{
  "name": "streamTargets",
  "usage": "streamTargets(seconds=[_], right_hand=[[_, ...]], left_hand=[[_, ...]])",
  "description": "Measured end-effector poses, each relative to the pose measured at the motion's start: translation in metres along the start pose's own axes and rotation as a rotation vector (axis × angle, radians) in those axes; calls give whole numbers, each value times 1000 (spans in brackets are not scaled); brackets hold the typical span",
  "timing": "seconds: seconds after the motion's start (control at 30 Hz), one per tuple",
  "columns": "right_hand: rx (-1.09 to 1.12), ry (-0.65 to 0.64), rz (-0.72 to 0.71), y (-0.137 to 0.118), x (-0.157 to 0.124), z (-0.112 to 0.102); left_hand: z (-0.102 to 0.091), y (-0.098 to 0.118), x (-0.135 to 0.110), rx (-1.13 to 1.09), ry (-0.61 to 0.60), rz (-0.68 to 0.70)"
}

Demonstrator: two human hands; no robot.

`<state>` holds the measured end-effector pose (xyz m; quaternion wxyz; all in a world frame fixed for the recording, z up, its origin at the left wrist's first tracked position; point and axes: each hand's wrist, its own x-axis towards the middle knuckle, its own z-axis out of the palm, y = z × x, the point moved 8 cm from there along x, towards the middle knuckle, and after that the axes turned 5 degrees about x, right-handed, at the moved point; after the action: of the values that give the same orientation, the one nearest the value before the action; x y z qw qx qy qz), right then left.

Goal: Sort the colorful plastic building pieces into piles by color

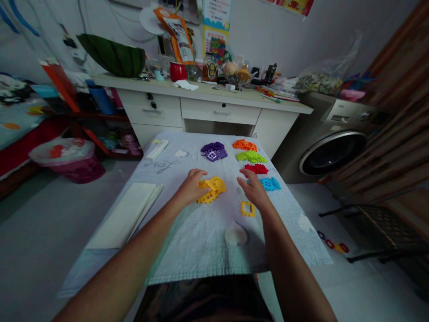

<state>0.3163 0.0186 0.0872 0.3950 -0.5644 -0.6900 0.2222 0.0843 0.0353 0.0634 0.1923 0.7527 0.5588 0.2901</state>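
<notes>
The left hand (193, 185) contacts the left side of the yellow pile (216, 187) at the middle of the cloth (191, 250); its fingers mask that edge, so whether it grips a piece cannot be determined. The right hand (254, 190) is released, thumb and fingers spread, and hides part of the blue pile (271, 184). A yellow frame (243, 209) lies near the right wrist, and overlap makes single pieces in the purple pile (214, 150) hard to distinguish

One head-worn cam, wide: looks forward and down at both bare hands (191, 187) (254, 188), close over pale-blue cloth-covered rectangular surface (201, 241).
</notes>
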Motion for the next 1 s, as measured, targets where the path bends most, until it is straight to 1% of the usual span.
streamTargets(seconds=[0.1, 0.2, 0.3, 0.37, 0.43, 0.53, 0.67, 0.77, 0.87, 1.0], right_hand=[[-292, -77, 64, 25, -30, -31], [-481, -162, 176, 50, -67, -49], [-536, -194, 256, 60, -94, -54], [-531, -221, 257, 57, -102, -49], [-500, -270, 233, 50, -101, -38], [-432, -351, 180, 36, -91, -18], [-401, -404, 98, 19, -74, 4], [-437, -431, 58, 11, -63, 17], [-430, -434, 32, 4, -51, 27], [-376, -431, -28, -8, -33, 40]], left_hand=[[4, -9, -12, 116, 21, -61], [9, -11, -19, 191, 48, -55], [14, -5, -22, 230, 40, 2], [18, 0, -24, 249, 12, 37], [23, 5, -26, 258, -20, 80], [31, 12, -29, 265, -54, 150], [35, 15, -30, 253, -78, 189], [30, 13, -27, 232, -38, 176], [20, 9, -24, 211, 19, 136], [7, -8, -17, 156, 74, 34]])
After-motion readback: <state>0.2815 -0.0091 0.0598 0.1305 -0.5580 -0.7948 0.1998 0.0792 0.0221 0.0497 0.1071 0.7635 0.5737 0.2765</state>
